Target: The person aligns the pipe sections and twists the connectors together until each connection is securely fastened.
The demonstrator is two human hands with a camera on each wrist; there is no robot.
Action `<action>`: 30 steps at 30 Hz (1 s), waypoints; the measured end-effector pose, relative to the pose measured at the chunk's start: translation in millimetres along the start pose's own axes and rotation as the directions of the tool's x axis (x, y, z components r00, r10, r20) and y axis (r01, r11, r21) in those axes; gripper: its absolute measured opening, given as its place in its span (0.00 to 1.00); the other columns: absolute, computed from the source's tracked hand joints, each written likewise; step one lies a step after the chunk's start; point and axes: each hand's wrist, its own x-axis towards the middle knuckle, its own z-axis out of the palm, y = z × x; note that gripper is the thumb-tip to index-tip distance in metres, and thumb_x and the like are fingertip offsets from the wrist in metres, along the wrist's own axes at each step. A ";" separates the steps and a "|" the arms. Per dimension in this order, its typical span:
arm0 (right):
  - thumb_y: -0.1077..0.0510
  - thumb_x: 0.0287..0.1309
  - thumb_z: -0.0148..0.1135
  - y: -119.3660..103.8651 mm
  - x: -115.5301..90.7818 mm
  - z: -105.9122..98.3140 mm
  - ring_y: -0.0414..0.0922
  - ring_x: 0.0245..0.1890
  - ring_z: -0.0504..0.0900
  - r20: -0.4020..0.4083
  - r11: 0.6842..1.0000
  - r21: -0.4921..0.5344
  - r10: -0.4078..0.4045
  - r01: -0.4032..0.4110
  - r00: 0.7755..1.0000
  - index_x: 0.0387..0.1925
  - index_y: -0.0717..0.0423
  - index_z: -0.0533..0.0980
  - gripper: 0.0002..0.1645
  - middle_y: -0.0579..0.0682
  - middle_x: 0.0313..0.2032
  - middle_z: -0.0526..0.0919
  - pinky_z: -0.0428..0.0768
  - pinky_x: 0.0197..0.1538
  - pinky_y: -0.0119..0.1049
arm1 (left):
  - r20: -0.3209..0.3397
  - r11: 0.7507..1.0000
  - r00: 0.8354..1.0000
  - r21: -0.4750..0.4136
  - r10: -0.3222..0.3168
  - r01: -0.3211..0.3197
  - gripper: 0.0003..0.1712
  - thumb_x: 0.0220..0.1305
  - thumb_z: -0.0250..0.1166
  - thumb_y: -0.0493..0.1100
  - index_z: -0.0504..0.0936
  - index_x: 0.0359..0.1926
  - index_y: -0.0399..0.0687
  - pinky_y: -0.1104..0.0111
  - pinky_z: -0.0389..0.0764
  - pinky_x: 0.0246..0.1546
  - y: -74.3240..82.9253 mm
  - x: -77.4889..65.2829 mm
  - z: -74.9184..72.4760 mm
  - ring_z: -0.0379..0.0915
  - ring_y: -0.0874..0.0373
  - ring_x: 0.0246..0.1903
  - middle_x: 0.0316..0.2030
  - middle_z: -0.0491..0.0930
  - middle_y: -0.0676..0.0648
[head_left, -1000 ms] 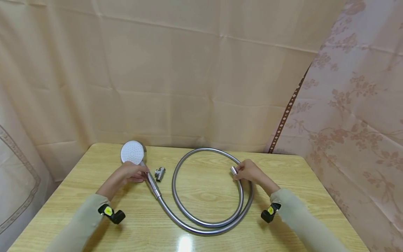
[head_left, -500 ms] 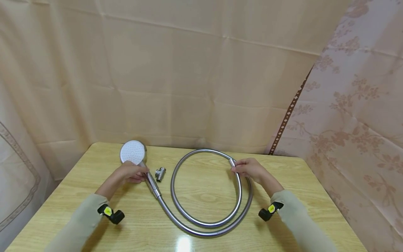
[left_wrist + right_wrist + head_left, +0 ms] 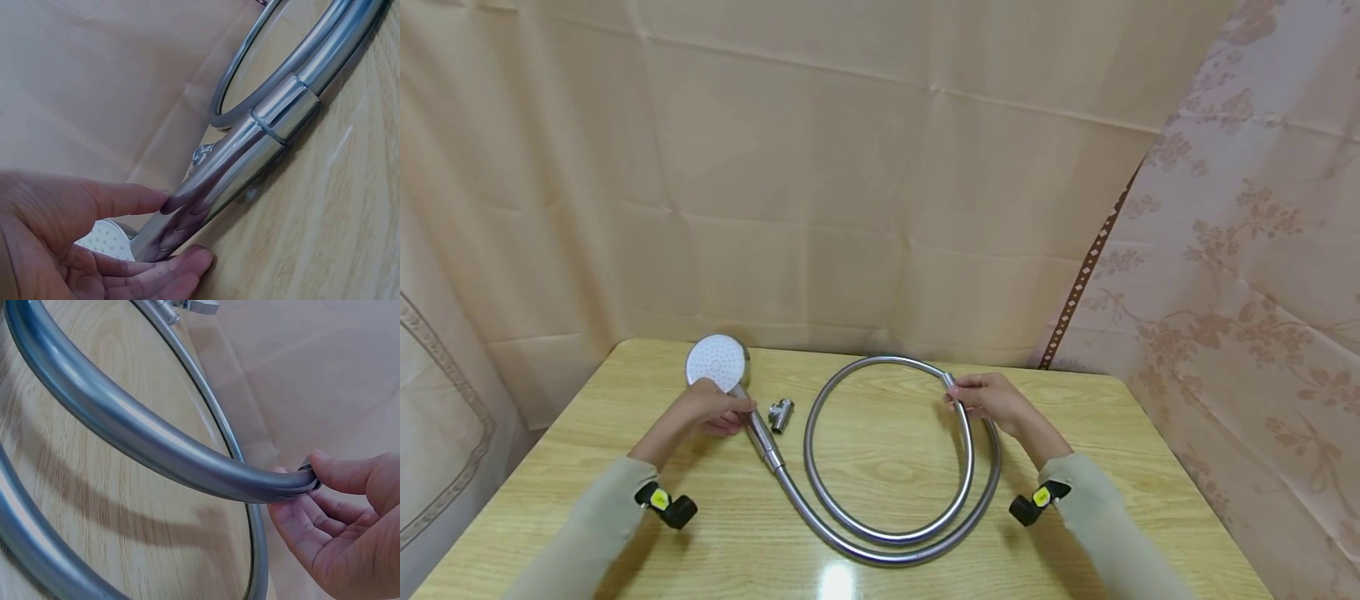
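A chrome hand shower with a white spray face lies at the back left of the table. My left hand pinches its handle between thumb and fingers, just below the head. From the handle, a grey metal shower hose runs off and loops into a wide coil. At the coil's back right, my right hand grips the hose's loose end, thumb on top and fingers below. In the right wrist view, the held stretch of hose arches over the wood and casts a shadow.
Between the shower handle and the coil lies a small chrome T-shaped fitting. Beige cloth hangs right behind the back edge of the wooden table. Patterned cloth hangs on the right.
My right hand has carried the hose end slightly left and back, and the coil has shifted a little with it. My left hand and the hand shower have hardly moved.
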 end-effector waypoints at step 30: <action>0.62 0.74 0.55 0.1 -2.5 -2.2 0.41 0.40 0.89 0.019 1.000 0.015 -0.009 0.008 1.000 0.67 0.80 0.64 0.30 0.54 0.46 0.89 0.85 0.44 0.32 | -0.121 0.824 0.968 0.554 0.219 -0.118 0.20 0.61 0.70 0.53 0.86 0.28 0.38 0.68 0.69 0.22 36.7 -13.3 -10.1 0.73 0.58 0.21 0.20 0.83 0.48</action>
